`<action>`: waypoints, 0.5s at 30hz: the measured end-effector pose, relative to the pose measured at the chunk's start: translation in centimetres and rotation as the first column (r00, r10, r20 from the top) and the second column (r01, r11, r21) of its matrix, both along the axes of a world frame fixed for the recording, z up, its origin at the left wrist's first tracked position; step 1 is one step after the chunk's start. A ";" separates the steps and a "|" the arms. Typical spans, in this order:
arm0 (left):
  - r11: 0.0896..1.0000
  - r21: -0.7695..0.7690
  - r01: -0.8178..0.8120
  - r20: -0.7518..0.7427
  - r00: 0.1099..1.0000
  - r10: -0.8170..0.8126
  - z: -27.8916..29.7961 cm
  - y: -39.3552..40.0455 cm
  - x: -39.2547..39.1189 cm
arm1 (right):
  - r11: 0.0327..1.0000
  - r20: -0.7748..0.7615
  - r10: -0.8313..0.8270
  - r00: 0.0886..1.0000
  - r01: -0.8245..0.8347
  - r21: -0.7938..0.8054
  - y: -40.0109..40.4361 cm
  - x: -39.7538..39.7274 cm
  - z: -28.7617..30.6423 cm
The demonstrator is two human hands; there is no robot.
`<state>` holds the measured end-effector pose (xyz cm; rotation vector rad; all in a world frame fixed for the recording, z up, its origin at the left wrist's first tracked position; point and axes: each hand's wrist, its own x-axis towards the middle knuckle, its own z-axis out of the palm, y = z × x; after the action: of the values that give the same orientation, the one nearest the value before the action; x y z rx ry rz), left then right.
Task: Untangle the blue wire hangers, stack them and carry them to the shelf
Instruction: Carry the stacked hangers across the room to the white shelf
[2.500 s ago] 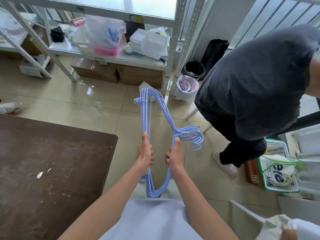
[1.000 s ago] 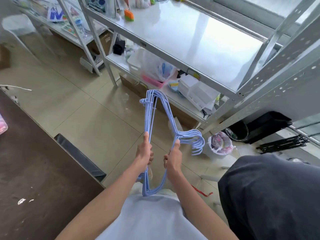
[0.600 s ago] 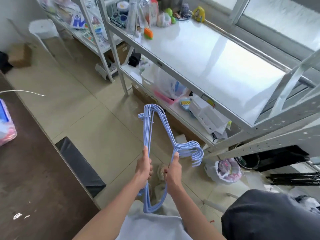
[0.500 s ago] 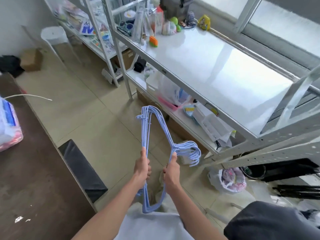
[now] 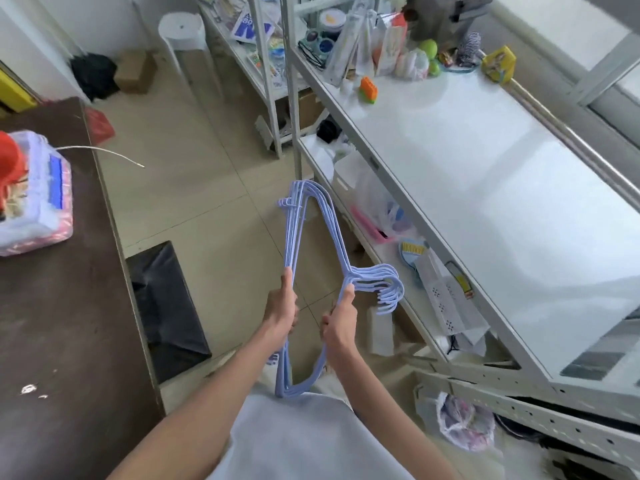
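A neat stack of several blue wire hangers (image 5: 330, 233) hangs upright in front of my body, hooks pointing right toward the shelf. My left hand (image 5: 281, 312) grips the straight bottom bars on the left side of the stack. My right hand (image 5: 341, 325) is closed on the sloped shoulder wires just below the hooks (image 5: 388, 289). The white metal shelf (image 5: 485, 174) runs along my right, its broad top surface mostly bare at the near end. The hangers are over the floor, left of the shelf's edge.
A dark brown table (image 5: 59, 323) lies to my left with a clear plastic container (image 5: 34, 199) on it. A black box (image 5: 166, 306) sits on the floor beside it. Toys and packets crowd the shelf's far end (image 5: 391, 50). Bags and boxes fill the lower shelf (image 5: 381, 209).
I have turned and come closer to the shelf; its top now fills the right side. The other person has left view. Both hands keep the same hold on the hangers.
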<state>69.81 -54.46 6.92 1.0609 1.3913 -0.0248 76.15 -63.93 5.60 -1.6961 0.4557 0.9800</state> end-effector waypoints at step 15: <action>0.953 0.232 0.196 0.032 0.978 -0.208 4.4 15.2 8.5 | 0.984 0.111 -0.178 0.978 0.174 0.048 14.3 5.9 3.8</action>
<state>78.35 -39.23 11.29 1.3833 1.2507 0.0150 82.04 -49.61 9.41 -1.6383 0.4988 0.7540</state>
